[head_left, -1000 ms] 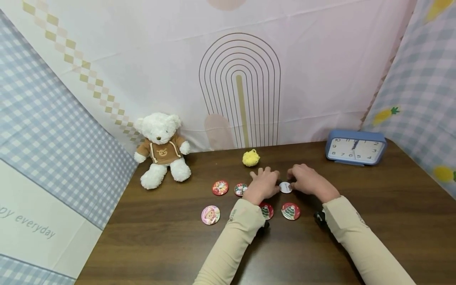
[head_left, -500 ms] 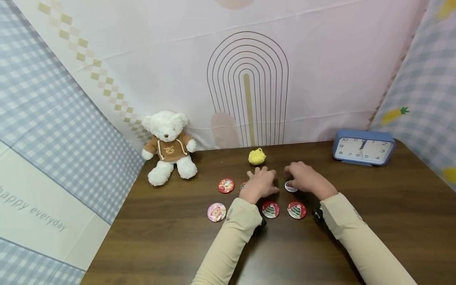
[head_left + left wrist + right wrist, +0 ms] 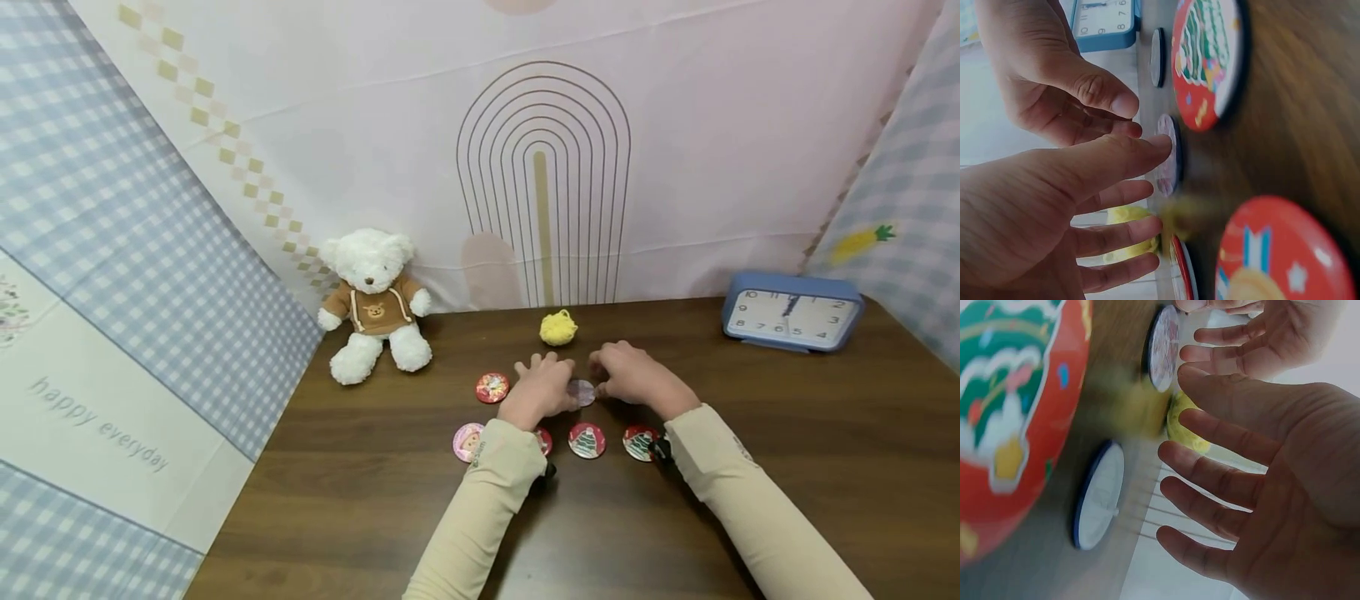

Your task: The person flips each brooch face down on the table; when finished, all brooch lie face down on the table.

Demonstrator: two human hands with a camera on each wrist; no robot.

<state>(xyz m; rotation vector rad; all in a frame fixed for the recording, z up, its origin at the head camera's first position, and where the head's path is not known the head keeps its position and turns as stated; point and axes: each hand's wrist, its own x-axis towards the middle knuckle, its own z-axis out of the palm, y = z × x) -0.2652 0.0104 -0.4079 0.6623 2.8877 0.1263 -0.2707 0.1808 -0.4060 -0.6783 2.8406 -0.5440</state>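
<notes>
On the wood-grain counter (image 3: pixel 337 517), a white teddy bear (image 3: pixel 377 312) in a brown hoodie sits at the far left, and a blue-framed clock (image 3: pixel 792 313) stands at the far right. Two bare hands come in between: the left hand (image 3: pixel 538 390) has its fingers loose and spread, the right hand (image 3: pixel 636 375) its fingers apart and slightly bent, and neither is closed round anything. Just behind them is a yellow yarn-like ball (image 3: pixel 558 328). Smallest are the round badges: two red Christmas-tree badges (image 3: pixel 587 440) (image 3: pixel 640 442) nearer the person, a pink badge (image 3: pixel 467 440) partly behind the left cuff (image 3: pixel 504 454), a red badge (image 3: pixel 492 387) beyond it, and a white-topped badge (image 3: pixel 1100 497) near the right hand. The pale patterned badge (image 3: pixel 582 392) lies in the gap between the hands. The left thumb overlaps it in the left wrist view, though contact is hard to judge from that angle. It should prove light and stiff, its glossy face slippery and easily scratched; best pinched by opposite edges of the dark rim.
</notes>
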